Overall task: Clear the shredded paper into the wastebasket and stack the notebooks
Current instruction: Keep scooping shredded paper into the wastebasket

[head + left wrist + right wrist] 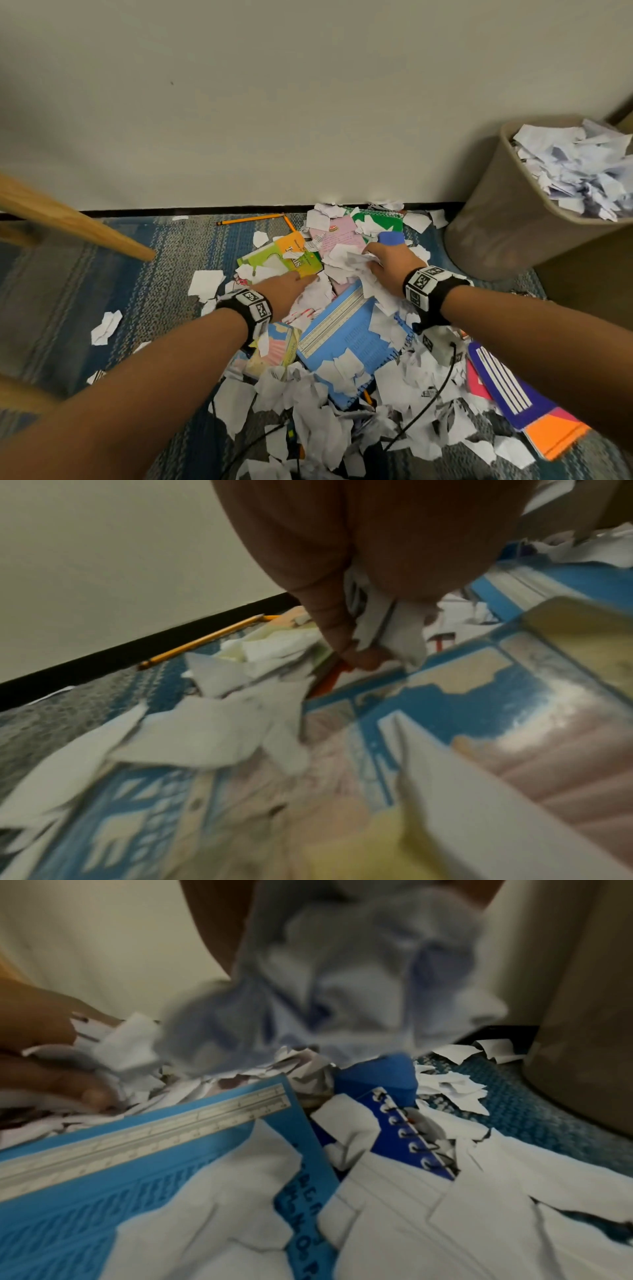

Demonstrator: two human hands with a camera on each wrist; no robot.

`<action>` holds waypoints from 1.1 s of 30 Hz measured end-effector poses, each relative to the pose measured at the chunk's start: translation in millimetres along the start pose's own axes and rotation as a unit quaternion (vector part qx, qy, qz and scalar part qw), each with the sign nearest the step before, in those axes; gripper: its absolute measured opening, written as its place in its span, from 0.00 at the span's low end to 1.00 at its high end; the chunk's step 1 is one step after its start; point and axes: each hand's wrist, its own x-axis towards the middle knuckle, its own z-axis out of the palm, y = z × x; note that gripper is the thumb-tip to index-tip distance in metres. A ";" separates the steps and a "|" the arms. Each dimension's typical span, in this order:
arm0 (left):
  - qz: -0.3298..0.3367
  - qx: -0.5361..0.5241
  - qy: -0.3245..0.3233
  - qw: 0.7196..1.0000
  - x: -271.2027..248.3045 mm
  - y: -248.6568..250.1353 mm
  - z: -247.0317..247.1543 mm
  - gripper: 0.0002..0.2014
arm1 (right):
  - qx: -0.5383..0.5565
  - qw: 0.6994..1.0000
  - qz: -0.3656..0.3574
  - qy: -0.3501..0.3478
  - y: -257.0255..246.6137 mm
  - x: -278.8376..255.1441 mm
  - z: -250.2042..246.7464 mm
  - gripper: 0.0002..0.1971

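Torn scraps of white shredded paper (pixel 329 407) lie heaped over a blue and grey woven carpet (pixel 113 274) at the foot of a cream wall, thickest in the near middle and thinning toward the left. The right hand (pixel 385 265) is clenched round a crumpled wad of these white scraps (pixel 356 263), which shows as a pale blur filling the upper part of the right wrist view. The left hand (pixel 287 289) reaches into the pile just left of it; in the left wrist view its fingers (pixel 337 631) pinch a few white pieces (pixel 394 631) against the palm.

Between the two forearms lies a light blue spiral notebook with a printed ruler along its edge (pixel 346 339), partly covered by scraps. To its left, under the left wrist, sits a pastel notebook in pink, yellow and blue (pixel 277 349). Farther off, just beyond the left hand, is a green and orange booklet (pixel 291 255), with a pink sheet (pixel 339 236) and a green spiral notebook (pixel 380 221) near the wall. At the near right, a purple notebook with white stripes and an orange corner (pixel 524 407) lies under the right forearm.

A tan plastic wastebasket (pixel 503 212) stands at the far right against the wall, heaped above its rim with white paper. Two yellow pencils (pixel 250 219) lie by the black baseboard, and a pale wooden furniture leg (pixel 68 222) slants in from the left.
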 end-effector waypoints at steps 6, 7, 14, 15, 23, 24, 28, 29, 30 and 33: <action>-0.009 0.047 -0.019 0.999 25.4 21.5 11.6 0.40 | 0.004 1.000 0.002 -0.005 14.4 9.5 1.9 0.15; -0.010 0.058 -0.016 0.998 26.2 21.5 10.4 0.40 | 0.006 1.000 0.004 -0.007 15.9 10.1 2.6 0.16; 0.000 0.022 0.017 1.000 30.4 19.4 10.5 0.30 | 0.000 1.000 0.012 -0.028 18.9 11.0 9.2 0.15; -0.009 0.006 0.021 1.000 29.1 19.3 9.5 0.29 | 0.000 1.000 0.013 -0.028 17.8 11.2 8.6 0.15; -0.079 -0.091 0.078 0.990 14.6 -4.0 -10.8 0.26 | 0.016 1.000 0.000 -0.003 9.4 8.2 -6.6 0.15; -0.085 -0.104 0.098 0.986 14.0 -5.5 -19.2 0.25 | 0.021 1.000 -0.002 0.007 7.1 8.0 -14.0 0.15; -0.089 -0.155 0.223 0.958 19.7 0.1 -60.0 0.21 | 0.079 0.992 -0.019 0.094 -11.7 6.1 -63.1 0.14; -0.080 -0.165 0.254 0.950 22.4 6.6 -74.3 0.20 | 0.107 0.985 -0.022 0.130 -15.9 5.0 -83.1 0.14; -0.072 -0.170 0.278 0.943 24.9 14.3 -89.3 0.20 | 0.128 0.977 -0.024 0.169 -18.6 5.7 -104.1 0.15; -0.039 -0.185 0.360 0.914 35.2 47.4 -140.0 0.18 | 0.144 0.941 -0.017 0.305 -12.7 3.3 -175.1 0.14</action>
